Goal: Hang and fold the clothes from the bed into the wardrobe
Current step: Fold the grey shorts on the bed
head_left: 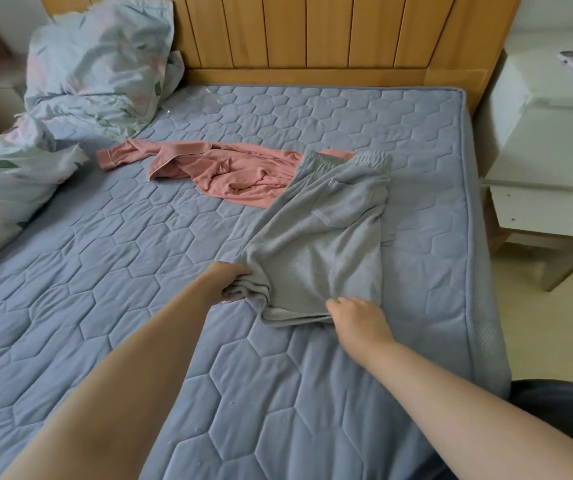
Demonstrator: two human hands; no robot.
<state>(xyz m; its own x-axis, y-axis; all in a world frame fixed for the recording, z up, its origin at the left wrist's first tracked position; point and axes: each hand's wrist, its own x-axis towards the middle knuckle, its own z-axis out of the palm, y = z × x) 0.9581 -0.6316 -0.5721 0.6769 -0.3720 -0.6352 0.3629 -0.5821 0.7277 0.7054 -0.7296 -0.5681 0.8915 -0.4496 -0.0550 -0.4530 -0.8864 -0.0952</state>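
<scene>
Your left hand (235, 280) has its fingers clamped on the grey shorts' (316, 244) bunched hem while your right hand (357, 315) pins the other corner, fingers together, to spread them flat on the bed (139, 237) for folding.

- Grey shorts of soft, matt knit cloth (316, 244), with a gathered elastic waistband.
- Pink garment of thin, smooth cloth (229, 174), crumpled, with pale piping at the cuff.
- Blue quilted mattress cover (139, 244), matt cloth stitched in hexagons.
- Orange-brown wooden headboard (312, 32), smooth planks with a slight sheen.
- Pale floral bedding (98, 64), light, wrinkled cloth.
- White bedside cabinet (548, 140), smooth matt finish.
</scene>
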